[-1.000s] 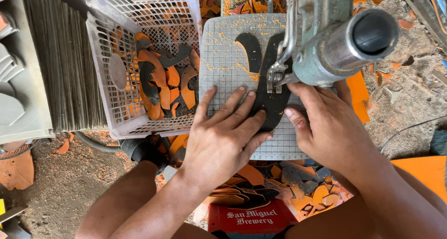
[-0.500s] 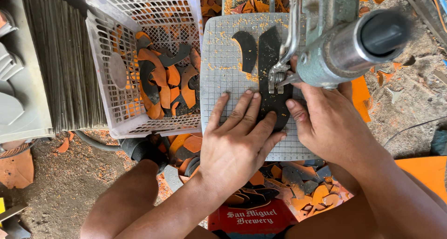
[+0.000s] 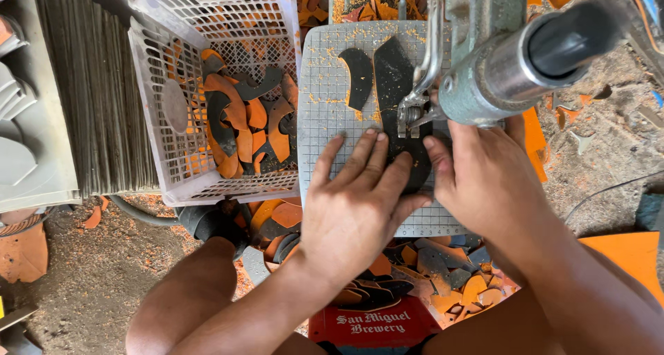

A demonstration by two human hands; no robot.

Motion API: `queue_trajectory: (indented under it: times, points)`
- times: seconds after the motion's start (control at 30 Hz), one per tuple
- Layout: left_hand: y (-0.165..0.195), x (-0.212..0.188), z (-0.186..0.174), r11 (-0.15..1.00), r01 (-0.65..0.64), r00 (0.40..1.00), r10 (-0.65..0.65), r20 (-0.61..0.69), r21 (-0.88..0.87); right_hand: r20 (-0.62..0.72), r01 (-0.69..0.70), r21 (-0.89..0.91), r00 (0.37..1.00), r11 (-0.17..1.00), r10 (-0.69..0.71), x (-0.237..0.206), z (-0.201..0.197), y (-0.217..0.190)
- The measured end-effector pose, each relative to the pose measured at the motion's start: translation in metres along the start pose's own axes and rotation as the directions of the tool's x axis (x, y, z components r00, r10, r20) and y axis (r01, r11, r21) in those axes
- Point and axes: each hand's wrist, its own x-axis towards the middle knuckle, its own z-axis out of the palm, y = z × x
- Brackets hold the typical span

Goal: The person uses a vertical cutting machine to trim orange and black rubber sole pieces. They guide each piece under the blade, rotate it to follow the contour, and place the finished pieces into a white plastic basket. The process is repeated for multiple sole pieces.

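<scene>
My left hand lies flat, fingers spread, pressing a black rubber sole-shaped piece onto the grey gridded cutting table. My right hand presses the same piece from the right, just below the metal saw arm and its blade guide. The long black piece runs away from me under the blade. A smaller curved black offcut lies left of it on the table. Orange dust speckles the grid.
A white plastic crate at the left holds several orange and black offcuts. Stacked grey sheets stand further left. Orange and black scraps litter the ground by my knees, beside a red crate. An orange sheet lies at right.
Both hands have slid the black piece away from me along the blade, so more of it now shows beyond the saw arm.
</scene>
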Motion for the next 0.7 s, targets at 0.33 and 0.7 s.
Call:
queue_trajectory:
  times: [0.33,0.7]
  points:
    - [-0.049,0.037,-0.021,0.96,-0.063,0.998,0.064,0.005,0.271,-0.099,0.026,-0.114,0.994,0.993,-0.038,-0.026,-0.014,-0.044]
    - [-0.037,0.009,-0.022,0.989,-0.122,0.973,0.101,0.206,0.087,-0.09,-0.003,0.066,0.996,0.998,0.009,-0.027,-0.005,-0.027]
